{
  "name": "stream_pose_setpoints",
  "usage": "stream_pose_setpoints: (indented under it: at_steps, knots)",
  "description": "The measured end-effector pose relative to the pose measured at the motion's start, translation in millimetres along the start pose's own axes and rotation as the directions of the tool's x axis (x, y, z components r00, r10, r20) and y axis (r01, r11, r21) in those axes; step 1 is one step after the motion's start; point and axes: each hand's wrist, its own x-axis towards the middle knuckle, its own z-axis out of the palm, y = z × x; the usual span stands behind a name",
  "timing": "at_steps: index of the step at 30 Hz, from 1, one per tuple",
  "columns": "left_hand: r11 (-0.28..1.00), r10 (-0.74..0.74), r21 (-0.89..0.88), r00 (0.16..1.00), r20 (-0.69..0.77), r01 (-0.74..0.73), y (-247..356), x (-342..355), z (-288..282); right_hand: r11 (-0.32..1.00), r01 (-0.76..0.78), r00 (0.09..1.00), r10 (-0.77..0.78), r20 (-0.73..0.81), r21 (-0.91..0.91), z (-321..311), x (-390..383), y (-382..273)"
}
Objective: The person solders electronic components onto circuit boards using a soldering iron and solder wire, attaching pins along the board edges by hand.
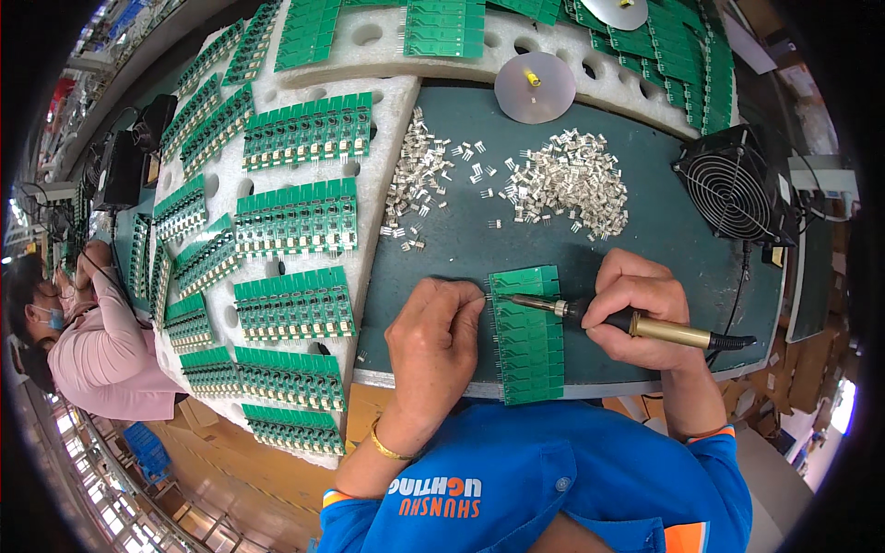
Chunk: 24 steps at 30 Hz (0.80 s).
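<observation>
A green circuit board [528, 346] lies at the table's front edge, with a row of metal pins along its left side. My right hand [641, 309] is wrapped round a soldering iron [668, 330], its handle gold-coloured. The iron's tip points left and meets the board near the upper pins, touching or just above them. My left hand [435, 336] is closed in a pinch at the board's upper left edge. Whatever its fingertips hold is too small or hidden to make out.
Loose small white connectors with pins form two piles, a left one [417, 175] and a right one [572, 182]. White foam trays [392, 120] carry rows of green boards. A metal disc [535, 88] and a black fan [733, 189] stand beyond. Another person [111, 350] sits at far left.
</observation>
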Motion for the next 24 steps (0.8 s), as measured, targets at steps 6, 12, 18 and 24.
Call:
stream_pose_setpoints:
  at_steps: [6,12,18,24]
  knots:
    - [1.0,-0.004,-0.005,1.0,0.005,0.004,0.7,0.7,0.6,1.0,-0.012,1.0,0.012,0.001,0.002,1.0,0.8,0.9]
    - [1.0,-0.002,0.0,1.0,0.006,0.002,1.6,1.6,0.8,1.0,-0.01,1.0,0.01,0.003,0.007,1.2,1.7,1.9]
    - [1.0,0.004,0.009,1.0,0.011,-0.004,2.0,2.8,1.3,0.999,-0.021,1.0,0.021,0.007,0.024,0.6,3.8,2.5]
    - [0.999,0.023,0.045,1.0,0.018,-0.024,2.6,3.5,1.9,1.0,-0.026,1.0,0.026,0.001,0.01,0.7,3.5,3.2]
